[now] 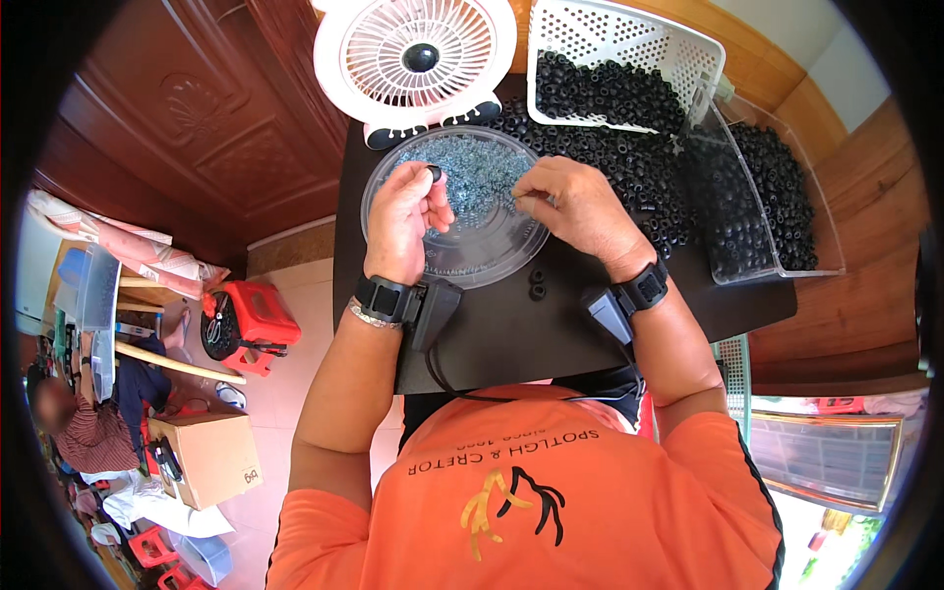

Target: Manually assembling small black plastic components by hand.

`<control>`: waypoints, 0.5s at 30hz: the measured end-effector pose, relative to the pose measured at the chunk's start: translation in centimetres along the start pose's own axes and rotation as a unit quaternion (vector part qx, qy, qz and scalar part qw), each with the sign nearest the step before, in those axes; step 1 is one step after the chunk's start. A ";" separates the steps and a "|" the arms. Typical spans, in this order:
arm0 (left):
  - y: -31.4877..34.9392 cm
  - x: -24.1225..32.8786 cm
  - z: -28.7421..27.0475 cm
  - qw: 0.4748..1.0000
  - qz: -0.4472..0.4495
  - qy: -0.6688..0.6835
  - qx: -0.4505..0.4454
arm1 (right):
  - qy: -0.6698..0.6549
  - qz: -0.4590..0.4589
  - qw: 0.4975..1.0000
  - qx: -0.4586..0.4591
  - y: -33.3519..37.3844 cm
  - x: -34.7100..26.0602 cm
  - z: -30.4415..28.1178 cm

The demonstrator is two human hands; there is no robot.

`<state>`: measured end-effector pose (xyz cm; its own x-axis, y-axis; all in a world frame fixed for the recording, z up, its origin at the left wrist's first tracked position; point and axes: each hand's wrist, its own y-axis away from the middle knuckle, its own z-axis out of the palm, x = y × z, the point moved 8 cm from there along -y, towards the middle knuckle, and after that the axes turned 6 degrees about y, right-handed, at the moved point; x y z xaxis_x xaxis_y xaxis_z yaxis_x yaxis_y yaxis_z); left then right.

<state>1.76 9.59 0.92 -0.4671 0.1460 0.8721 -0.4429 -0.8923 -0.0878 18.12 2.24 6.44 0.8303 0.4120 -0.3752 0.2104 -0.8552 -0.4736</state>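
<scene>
My left hand [401,224] is raised over the left side of a round clear tray, its thumb and fingers closed on a small black ring-shaped part [435,173]. Across the tray, my right hand [580,205] has thumb and forefinger pinched together; what they hold, if anything, is too small to make out. A layer of tiny, clear bluish pieces [482,162] covers much of the round tray [472,260], whose near part shows bare plastic. Two loose black rings [537,285] lie on the dark table, just outside the tray's near right rim.
Many black rings [639,182] are heaped on the table [472,339] right of the tray. Behind them stand a white perforated basket [629,29] and a clear bin [777,197], both holding more. A white fan [421,59] stands behind the tray. Another person [98,433] sits far left.
</scene>
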 end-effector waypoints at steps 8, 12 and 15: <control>-0.2 -0.3 -1.4 0.998 -0.006 0.047 0.048 | 0.186 -0.032 0.982 -0.003 0.0 -1.5 2.6; -0.3 -0.6 -1.2 0.998 -0.020 0.051 0.041 | 0.220 -0.015 0.975 -0.027 -0.1 -1.0 3.6; -0.2 -0.8 -1.3 0.998 -0.028 0.050 0.040 | 0.216 -0.034 0.976 -0.016 -0.5 -1.7 3.9</control>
<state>1.21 10.18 -0.42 -0.5188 0.2342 0.8222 -0.4095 -0.9123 0.0015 14.63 3.16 4.21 0.9526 0.3028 0.0299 0.2822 -0.8427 -0.4584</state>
